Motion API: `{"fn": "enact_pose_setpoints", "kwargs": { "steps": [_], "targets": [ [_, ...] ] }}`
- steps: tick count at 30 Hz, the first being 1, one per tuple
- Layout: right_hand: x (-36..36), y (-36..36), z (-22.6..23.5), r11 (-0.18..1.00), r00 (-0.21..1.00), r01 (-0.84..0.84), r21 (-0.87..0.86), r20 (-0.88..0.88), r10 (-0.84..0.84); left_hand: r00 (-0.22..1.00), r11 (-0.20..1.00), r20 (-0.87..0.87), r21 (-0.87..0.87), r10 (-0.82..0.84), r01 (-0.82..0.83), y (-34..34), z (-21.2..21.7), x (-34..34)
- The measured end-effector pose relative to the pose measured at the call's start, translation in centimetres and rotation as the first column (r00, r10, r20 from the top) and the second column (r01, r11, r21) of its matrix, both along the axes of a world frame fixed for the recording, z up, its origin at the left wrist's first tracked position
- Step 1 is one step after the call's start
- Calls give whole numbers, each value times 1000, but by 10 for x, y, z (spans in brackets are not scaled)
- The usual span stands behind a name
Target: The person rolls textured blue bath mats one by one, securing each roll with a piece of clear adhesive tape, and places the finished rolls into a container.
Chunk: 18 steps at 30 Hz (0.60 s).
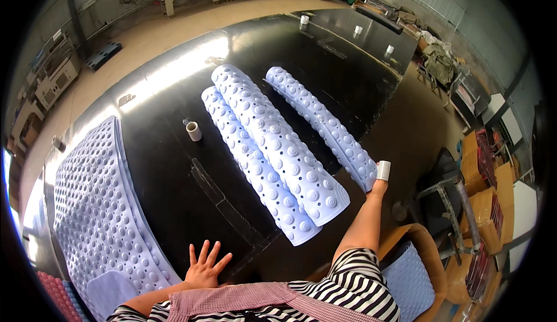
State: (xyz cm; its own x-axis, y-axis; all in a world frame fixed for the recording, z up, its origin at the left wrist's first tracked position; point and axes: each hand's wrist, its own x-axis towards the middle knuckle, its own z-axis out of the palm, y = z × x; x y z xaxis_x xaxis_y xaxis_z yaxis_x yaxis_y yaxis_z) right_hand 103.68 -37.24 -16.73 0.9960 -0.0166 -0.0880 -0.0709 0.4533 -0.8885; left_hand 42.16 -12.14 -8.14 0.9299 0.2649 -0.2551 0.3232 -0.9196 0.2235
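On the black table (174, 171), right hand (380, 185) gripping white roll (383, 170), left hand (204, 270) flat

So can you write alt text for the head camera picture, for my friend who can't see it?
A person's right hand holds a small white roll against the end of a rolled pale blue bumpy mat on a black table. The left hand rests flat, fingers spread, beside a stack of flat mats. Two more rolled mats lie in the middle.
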Motion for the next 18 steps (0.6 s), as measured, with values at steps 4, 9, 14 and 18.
{"fn": "enact_pose_setpoints", "kwargs": {
  "steps": [4,9,14,18],
  "targets": [
    [27,5,32,989,989,-26,-147,143,47,999,998,-50,-63,11,-14,0,9,0],
    [23,65,97,979,987,20,-203,162,14,996,998,-68,-37,53,-56,-3,14,-2],
    [32,38,23,989,1000,-2,-148,-1,2,1000,999,-12,-53,-13,13,0,12,12],
    [-80,48,31,1000,997,-3,-13,80,4,999,998,-15,-38,48,-48,-2,14,-6]
  ]
}}
